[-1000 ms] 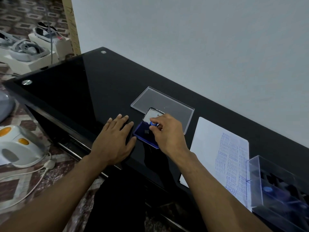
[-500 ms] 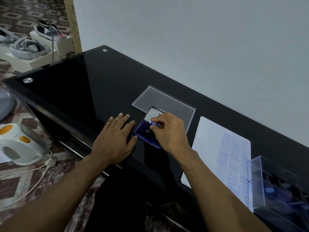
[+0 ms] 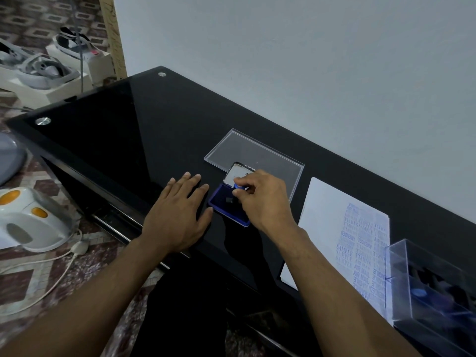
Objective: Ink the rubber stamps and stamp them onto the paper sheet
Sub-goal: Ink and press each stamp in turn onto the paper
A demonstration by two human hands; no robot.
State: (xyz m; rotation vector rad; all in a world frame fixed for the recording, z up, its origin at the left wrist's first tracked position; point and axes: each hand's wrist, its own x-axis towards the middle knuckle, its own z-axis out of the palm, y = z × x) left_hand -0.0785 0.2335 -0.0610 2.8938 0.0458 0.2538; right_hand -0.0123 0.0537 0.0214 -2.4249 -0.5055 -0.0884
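Observation:
A blue ink pad (image 3: 223, 203) lies open on the black glass table (image 3: 134, 135), its lid (image 3: 236, 172) tilted up behind it. My right hand (image 3: 260, 199) pinches a small blue-topped rubber stamp (image 3: 239, 187) over the pad's far right part. My left hand (image 3: 177, 215) rests flat on the table, fingers straight, its thumb beside the pad's left edge. The white paper sheet (image 3: 337, 235) lies to the right, covered with several blue stamped words.
A clear plastic lid (image 3: 255, 153) lies flat behind the pad. A clear box (image 3: 435, 287) holding more blue stamps stands at the far right, partly on the paper. Left of the table, on the floor, are a white appliance (image 3: 28, 220) with a cord and boxed headsets (image 3: 41, 70).
Both hands stay nearly where they were; my right hand keeps the stamp at the ink pad. The view has shifted slightly.

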